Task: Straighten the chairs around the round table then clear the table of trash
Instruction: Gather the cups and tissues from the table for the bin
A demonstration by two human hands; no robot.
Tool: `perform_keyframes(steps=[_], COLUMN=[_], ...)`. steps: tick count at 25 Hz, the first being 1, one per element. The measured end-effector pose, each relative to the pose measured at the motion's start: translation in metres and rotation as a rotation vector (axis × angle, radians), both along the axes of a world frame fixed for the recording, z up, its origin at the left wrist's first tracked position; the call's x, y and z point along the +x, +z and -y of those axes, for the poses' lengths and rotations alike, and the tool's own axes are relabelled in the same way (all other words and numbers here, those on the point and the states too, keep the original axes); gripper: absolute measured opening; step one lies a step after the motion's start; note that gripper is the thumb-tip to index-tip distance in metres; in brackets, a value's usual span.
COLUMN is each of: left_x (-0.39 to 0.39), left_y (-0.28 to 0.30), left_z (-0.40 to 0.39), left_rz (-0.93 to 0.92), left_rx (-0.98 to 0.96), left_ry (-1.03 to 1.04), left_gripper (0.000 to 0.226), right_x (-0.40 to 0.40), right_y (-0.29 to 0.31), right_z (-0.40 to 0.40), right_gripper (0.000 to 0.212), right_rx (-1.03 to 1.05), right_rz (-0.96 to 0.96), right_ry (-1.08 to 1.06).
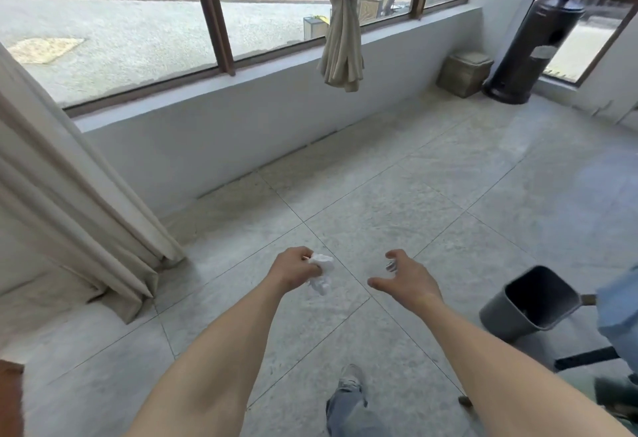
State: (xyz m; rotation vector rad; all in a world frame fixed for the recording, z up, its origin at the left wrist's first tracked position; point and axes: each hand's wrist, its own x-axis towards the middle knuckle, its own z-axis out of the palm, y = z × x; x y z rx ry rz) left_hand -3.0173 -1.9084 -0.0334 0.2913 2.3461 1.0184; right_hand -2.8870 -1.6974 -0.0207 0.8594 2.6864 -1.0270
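Observation:
My left hand (293, 269) grips a crumpled white paper napkin (321, 272) and holds it out over the tiled floor. About a hand's width to its right, my right hand (405, 279) is spread with loosely curved fingers and holds nothing. A dark grey trash bin (528, 303) stands tilted on the floor at the right, its mouth facing up and left, to the right of my right hand. The round table and the chairs are out of view.
A low white wall (241, 119) under large windows runs across ahead. A cream curtain (69, 195) hangs at the left and a knotted one (340, 39) at centre top. A black patio heater (538, 36) and a woven box (464, 72) stand far right. Blue fabric (619, 315) is at the right edge.

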Motion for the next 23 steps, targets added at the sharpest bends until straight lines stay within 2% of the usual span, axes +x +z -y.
perform_keyframes(steps=[4, 11, 23], left_x=[-0.062, -0.149, -0.311], left_y=[0.008, 0.024, -0.006], left_z=[-0.068, -0.181, -0.369], left_rz=[-0.012, -0.002, 0.043], left_rx=[-0.026, -0.016, -0.002], left_ry=[-0.043, -0.136, -0.364], left_gripper=[0.014, 0.019, 0.031], right_x=[-0.059, -0.131, -0.238], right_y=[0.000, -0.001, -0.023], right_z=[-0.067, -0.175, -0.322], right_gripper=[0.080, 0.080, 0.079], right_rx=[-0.026, 0.007, 0.038], right_rz=[-0.019, -0.010, 0.044], right_ry=[-0.045, -0.108, -0.351])
